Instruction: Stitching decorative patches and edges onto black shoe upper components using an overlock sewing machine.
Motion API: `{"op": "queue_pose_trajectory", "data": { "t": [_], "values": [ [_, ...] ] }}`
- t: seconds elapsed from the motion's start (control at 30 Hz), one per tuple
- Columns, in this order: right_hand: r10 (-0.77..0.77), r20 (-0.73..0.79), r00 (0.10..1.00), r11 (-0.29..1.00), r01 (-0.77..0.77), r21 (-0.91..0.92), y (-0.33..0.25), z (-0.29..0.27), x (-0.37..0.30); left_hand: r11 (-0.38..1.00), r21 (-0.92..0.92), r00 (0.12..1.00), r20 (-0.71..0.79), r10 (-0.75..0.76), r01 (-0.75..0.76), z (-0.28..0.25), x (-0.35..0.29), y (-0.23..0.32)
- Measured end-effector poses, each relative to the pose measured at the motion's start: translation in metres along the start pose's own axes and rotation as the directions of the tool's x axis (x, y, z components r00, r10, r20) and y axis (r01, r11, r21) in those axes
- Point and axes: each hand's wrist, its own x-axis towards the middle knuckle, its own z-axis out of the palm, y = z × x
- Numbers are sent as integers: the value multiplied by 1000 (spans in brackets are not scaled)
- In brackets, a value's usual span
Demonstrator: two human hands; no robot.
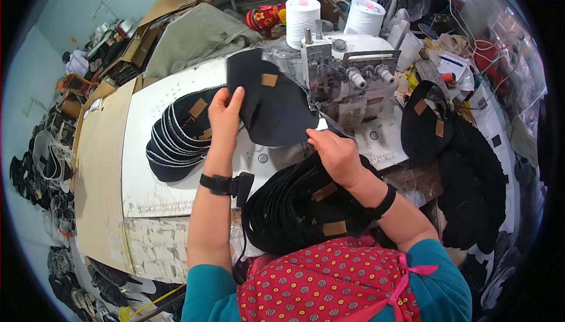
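A black fabric piece (276, 110) with a small tan patch stretches between my hands, its right edge at the needle area of an industrial sewing machine (362, 92). My left hand (225, 113) pinches its left edge between thumb and fingers. At its lower right corner, my right hand (336, 152) has its fingertips pressed together on the fabric. Left of my left hand, a fanned row of black pieces with pale stitched edges (176, 137) lies on the white table (159, 195). Below my hands, a thick bundle of similar black pieces (279, 213) rests near my lap.
Two white thread cones (303, 22) (364, 17) stand behind the machine. More black pieces (465, 175) are heaped at the right. A tan board (100, 175) adjoins the table's left side. Cardboard and a grey-green cloth (194, 42) lie at the back.
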Motion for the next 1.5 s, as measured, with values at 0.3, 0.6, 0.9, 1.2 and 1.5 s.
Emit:
{"op": "queue_pose_trajectory", "data": {
  "t": [0.3, 0.6, 0.9, 1.2, 1.5],
  "values": [
    [153, 21, 988, 981, -150, -120, 1, -24, 8, 804, 220, 769, 239, -593, 552, -9, -98, 66],
    [279, 185, 942, 866, -331, 374, -3, -45, 32, 868, 298, 742, 661, 111, -396, 46, -91, 59],
    [167, 150, 974, 934, -205, 291, -23, -47, 26, 874, 485, 921, 326, -215, 32, 33, -81, 81],
    [536, 298, 790, 725, -612, 318, -30, -35, 25, 790, 535, 917, 391, 82, -299, 51, -64, 65],
    [164, 93, 982, 913, -187, 362, -10, -56, 8, 997, 52, 895, 439, -76, 59, 33, -39, 34]
  ]
}}
